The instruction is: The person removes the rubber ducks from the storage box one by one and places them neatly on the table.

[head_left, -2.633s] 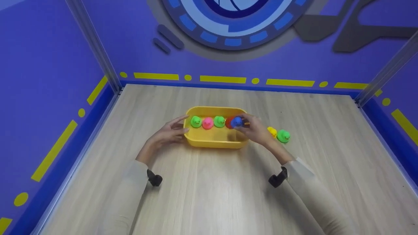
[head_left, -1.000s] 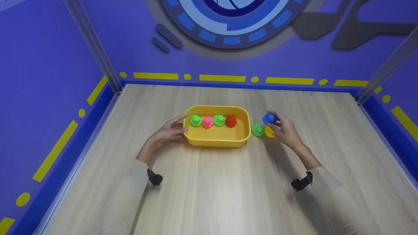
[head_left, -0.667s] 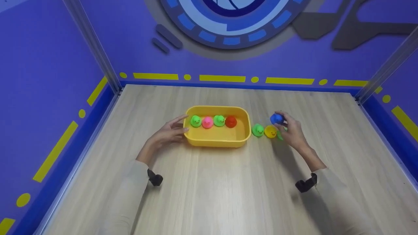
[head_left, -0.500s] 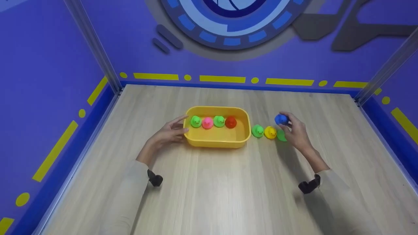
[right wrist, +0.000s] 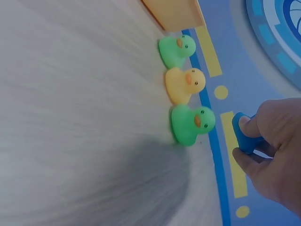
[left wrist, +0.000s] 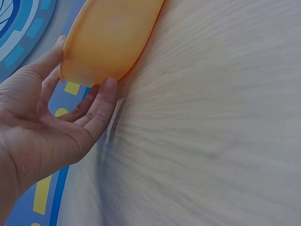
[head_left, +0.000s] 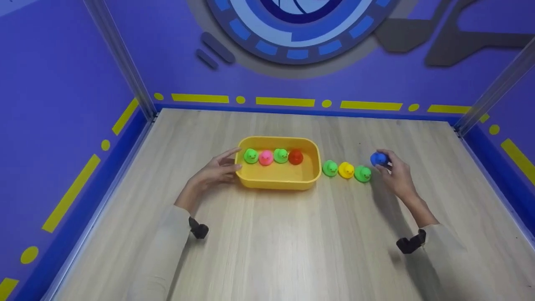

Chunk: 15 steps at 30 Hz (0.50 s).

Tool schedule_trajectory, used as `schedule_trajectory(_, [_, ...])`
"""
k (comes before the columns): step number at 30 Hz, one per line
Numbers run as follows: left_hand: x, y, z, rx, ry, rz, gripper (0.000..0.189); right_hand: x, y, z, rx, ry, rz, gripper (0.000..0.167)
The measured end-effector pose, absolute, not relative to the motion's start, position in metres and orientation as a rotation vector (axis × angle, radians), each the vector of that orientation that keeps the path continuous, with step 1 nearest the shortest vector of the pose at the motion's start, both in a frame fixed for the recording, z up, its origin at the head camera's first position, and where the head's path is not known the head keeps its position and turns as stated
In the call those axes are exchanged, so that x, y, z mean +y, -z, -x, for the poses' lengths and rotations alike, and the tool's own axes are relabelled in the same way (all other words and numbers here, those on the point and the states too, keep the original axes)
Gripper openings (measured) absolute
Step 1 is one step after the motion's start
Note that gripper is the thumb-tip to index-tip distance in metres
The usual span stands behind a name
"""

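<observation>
My right hand (head_left: 399,177) pinches a blue rubber duck (head_left: 378,159) between thumb and fingers, above the table. In the right wrist view the thumb presses on the blue duck (right wrist: 245,134). To its left a row of rubber ducks sits on the table: a green duck (head_left: 363,174), a yellow duck (head_left: 346,170) and another green duck (head_left: 330,168). My left hand (head_left: 213,172) touches the left end of the yellow tray (head_left: 278,184), fingers spread. Inside the tray stand a green duck (head_left: 250,156), a pink duck (head_left: 266,158), a green duck (head_left: 281,156) and a red duck (head_left: 296,157).
The wooden table (head_left: 271,242) bears the tray and ducks. Blue panels (head_left: 58,104) with yellow dashes enclose its sides and back. A metal post (head_left: 121,62) stands at the back left corner.
The right hand has carried the blue duck out of the tray and rightward past the ducks on the table. A green duck now stands beside the tray. The left hand stays in place.
</observation>
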<state>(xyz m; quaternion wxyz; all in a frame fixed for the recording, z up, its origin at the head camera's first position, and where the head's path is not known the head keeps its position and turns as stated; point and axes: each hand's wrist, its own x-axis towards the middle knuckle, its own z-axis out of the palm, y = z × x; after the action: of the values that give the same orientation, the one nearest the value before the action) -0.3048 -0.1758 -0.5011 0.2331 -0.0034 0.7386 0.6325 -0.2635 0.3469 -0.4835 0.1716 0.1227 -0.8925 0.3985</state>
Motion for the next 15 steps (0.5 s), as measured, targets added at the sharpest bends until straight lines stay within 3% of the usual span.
schedule_trajectory(15, [-0.177,0.501,0.305,1.998,-1.766,-0.060,0.069,0.372,0.501,0.251,-2.720,-1.099,-0.220,0.041])
